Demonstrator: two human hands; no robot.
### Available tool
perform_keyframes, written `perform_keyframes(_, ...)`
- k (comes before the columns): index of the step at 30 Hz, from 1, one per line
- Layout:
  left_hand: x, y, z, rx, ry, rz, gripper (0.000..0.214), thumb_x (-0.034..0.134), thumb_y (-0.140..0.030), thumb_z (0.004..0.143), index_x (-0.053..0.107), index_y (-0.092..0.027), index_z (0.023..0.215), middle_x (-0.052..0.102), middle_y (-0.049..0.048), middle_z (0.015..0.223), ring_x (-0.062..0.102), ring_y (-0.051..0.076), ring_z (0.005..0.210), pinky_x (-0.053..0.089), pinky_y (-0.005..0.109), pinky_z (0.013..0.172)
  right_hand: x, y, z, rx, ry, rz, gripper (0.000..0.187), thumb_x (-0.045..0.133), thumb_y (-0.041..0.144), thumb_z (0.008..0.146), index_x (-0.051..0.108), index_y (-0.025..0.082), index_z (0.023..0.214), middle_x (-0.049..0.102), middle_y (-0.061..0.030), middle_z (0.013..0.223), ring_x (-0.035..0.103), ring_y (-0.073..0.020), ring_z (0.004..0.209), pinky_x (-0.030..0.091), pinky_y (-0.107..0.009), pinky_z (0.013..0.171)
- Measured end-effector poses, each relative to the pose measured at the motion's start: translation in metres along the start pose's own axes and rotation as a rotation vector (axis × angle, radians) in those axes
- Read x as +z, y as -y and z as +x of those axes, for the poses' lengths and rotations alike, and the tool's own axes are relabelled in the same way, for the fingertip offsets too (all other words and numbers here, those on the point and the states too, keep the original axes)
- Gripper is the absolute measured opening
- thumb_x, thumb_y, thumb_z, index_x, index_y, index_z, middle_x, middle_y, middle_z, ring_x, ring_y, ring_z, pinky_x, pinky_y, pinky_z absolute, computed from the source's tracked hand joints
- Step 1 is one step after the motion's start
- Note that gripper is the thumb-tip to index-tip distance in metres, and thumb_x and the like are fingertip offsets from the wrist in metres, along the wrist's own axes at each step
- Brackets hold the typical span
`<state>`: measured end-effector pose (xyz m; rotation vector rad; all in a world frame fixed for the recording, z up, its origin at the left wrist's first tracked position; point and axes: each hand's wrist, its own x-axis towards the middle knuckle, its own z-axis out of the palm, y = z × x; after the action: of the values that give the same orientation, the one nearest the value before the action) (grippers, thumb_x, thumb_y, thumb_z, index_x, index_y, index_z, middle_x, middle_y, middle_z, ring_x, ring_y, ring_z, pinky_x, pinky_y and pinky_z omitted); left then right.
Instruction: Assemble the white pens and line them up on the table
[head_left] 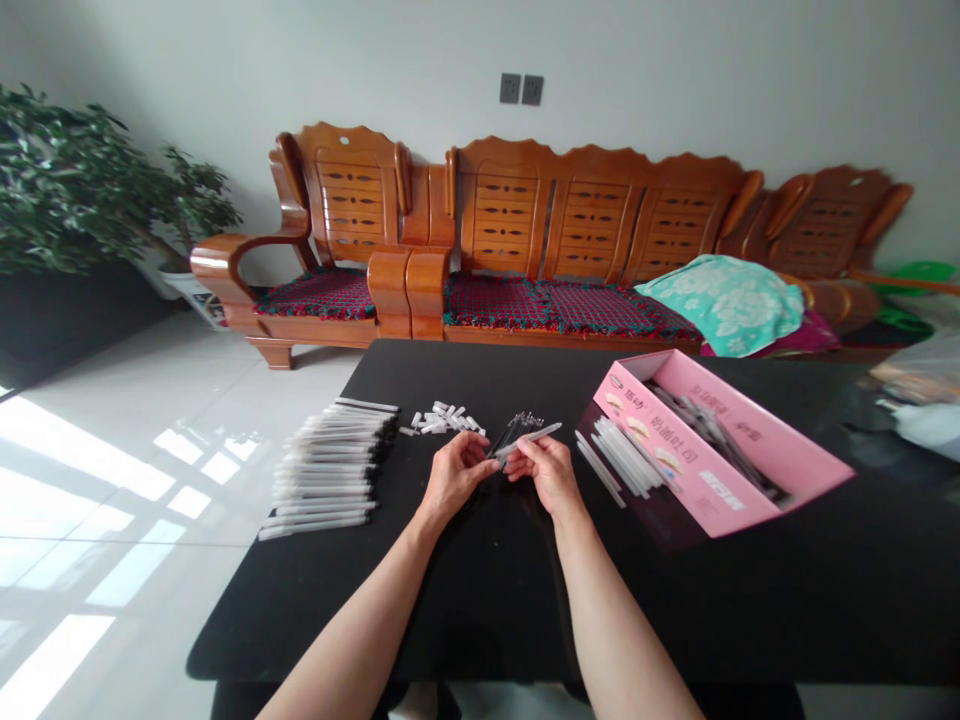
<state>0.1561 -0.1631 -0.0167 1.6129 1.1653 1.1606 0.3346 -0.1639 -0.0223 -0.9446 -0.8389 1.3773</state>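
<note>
My left hand (455, 468) and my right hand (547, 468) meet over the middle of the black table (495, 590). Together they pinch a clear pen barrel (534, 436) that points up and to the right. Just behind my fingers lies a small bundle of dark pen refills (517, 425). A heap of small white caps (444, 419) sits behind my left hand. A long stack of finished white pens (330, 465) lies at the table's left edge. Loose clear barrels (619, 458) rest to the right of my right hand.
An open pink cardboard box (731, 455) with more pen parts stands at the right. Behind the table is a wooden sofa set (525, 240) with red cushions and a green towel (724, 300). A potted plant (82, 180) stands far left. White tiled floor lies left.
</note>
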Motion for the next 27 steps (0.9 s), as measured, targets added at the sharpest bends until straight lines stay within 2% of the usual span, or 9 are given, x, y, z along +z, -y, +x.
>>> perform_keyframes(2, -0.0016, -0.0037, -0.0011, 0.019, 0.01, 0.057, 0.036, 0.068, -0.047, 0.08, 0.069, -0.014, 0.095, 0.063, 0.0005, 0.071, 0.05, 0.011, 0.059, 0.038, 0.02, 0.055, -0.0003, 0.0002, 0.0002, 0.0, -0.006, 0.002, 0.029, 0.079, 0.037, 0.072, 0.067, 0.012, 0.081, 0.072, -0.0058, 0.062, 0.069, -0.019, 0.049, 0.056, -0.024, 0.04)
perform_keyframes(4, -0.0025, -0.0049, -0.0017, 0.028, 0.046, 0.123, 0.038, 0.056, -0.048, 0.089, 0.071, -0.014, 0.083, 0.061, 0.001, 0.065, 0.048, 0.011, 0.057, 0.034, 0.021, 0.053, -0.0005, 0.0003, 0.0002, -0.001, -0.007, -0.003, 0.029, 0.079, 0.037, 0.072, 0.067, 0.013, 0.081, 0.073, -0.006, 0.063, 0.069, -0.0191, 0.049, 0.056, -0.024, 0.04)
perform_keyframes(6, -0.0022, -0.0037, -0.0017, 0.032, 0.078, 0.148, 0.043, 0.051, -0.047, 0.092, 0.071, -0.013, 0.074, 0.058, 0.001, 0.06, 0.046, 0.01, 0.054, 0.03, 0.021, 0.051, -0.0004, 0.0003, -0.0001, -0.004, -0.006, -0.011, 0.029, 0.079, 0.037, 0.072, 0.067, 0.013, 0.08, 0.073, -0.0062, 0.063, 0.069, -0.019, 0.049, 0.056, -0.024, 0.04)
perform_keyframes(11, -0.0001, -0.0005, -0.0009, 0.005, 0.021, 0.077, 0.027, 0.068, -0.041, 0.08, 0.07, -0.014, 0.082, 0.062, 0.0007, 0.065, 0.049, 0.011, 0.056, 0.035, 0.02, 0.052, 0.0009, 0.0012, -0.0012, -0.003, 0.002, -0.02, 0.028, 0.079, 0.037, 0.073, 0.067, 0.013, 0.08, 0.073, -0.0063, 0.063, 0.069, -0.0188, 0.049, 0.056, -0.024, 0.041)
perform_keyframes(13, -0.0004, -0.0021, -0.0011, 0.005, -0.003, 0.045, 0.031, 0.074, -0.04, 0.075, 0.07, -0.015, 0.092, 0.064, 0.0004, 0.071, 0.049, 0.01, 0.056, 0.037, 0.02, 0.053, 0.0011, 0.0016, -0.0013, -0.004, 0.006, -0.016, 0.028, 0.079, 0.037, 0.072, 0.067, 0.013, 0.081, 0.073, -0.0061, 0.063, 0.069, -0.0186, 0.049, 0.056, -0.024, 0.041)
perform_keyframes(16, -0.002, -0.0053, -0.0018, 0.031, -0.006, 0.103, 0.035, 0.068, -0.045, 0.08, 0.071, -0.015, 0.097, 0.064, 0.0008, 0.072, 0.05, 0.011, 0.058, 0.037, 0.021, 0.054, 0.0008, 0.0017, -0.0011, -0.006, 0.007, -0.011, 0.028, 0.079, 0.037, 0.072, 0.067, 0.013, 0.081, 0.073, -0.0057, 0.063, 0.069, -0.0187, 0.049, 0.056, -0.024, 0.041)
perform_keyframes(20, -0.002, -0.0039, -0.0017, 0.043, 0.019, 0.219, 0.042, 0.054, -0.047, 0.09, 0.071, -0.014, 0.073, 0.062, 0.0016, 0.063, 0.05, 0.011, 0.057, 0.033, 0.021, 0.054, 0.0003, 0.0013, -0.0012, -0.007, 0.011, -0.022, 0.029, 0.079, 0.038, 0.073, 0.067, 0.013, 0.082, 0.073, -0.0058, 0.063, 0.069, -0.0185, 0.049, 0.056, -0.024, 0.041)
perform_keyframes(24, -0.0007, -0.0014, -0.0009, 0.012, -0.004, 0.143, 0.028, 0.068, -0.043, 0.08, 0.072, -0.015, 0.081, 0.065, 0.0009, 0.068, 0.051, 0.011, 0.058, 0.036, 0.021, 0.054, 0.0005, 0.0014, -0.0016, -0.01, 0.017, -0.021, 0.029, 0.079, 0.038, 0.073, 0.067, 0.013, 0.082, 0.073, -0.006, 0.064, 0.069, -0.0184, 0.049, 0.056, -0.024, 0.042)
perform_keyframes(27, -0.0017, -0.0042, -0.0012, -0.001, -0.026, 0.094, 0.035, 0.073, -0.045, 0.075, 0.072, -0.016, 0.096, 0.066, 0.0013, 0.073, 0.05, 0.011, 0.057, 0.037, 0.021, 0.053, 0.0006, 0.0017, -0.0016, -0.01, 0.011, -0.018, 0.029, 0.079, 0.038, 0.073, 0.068, 0.013, 0.082, 0.073, -0.0061, 0.064, 0.069, -0.0187, 0.049, 0.056, -0.024, 0.042)
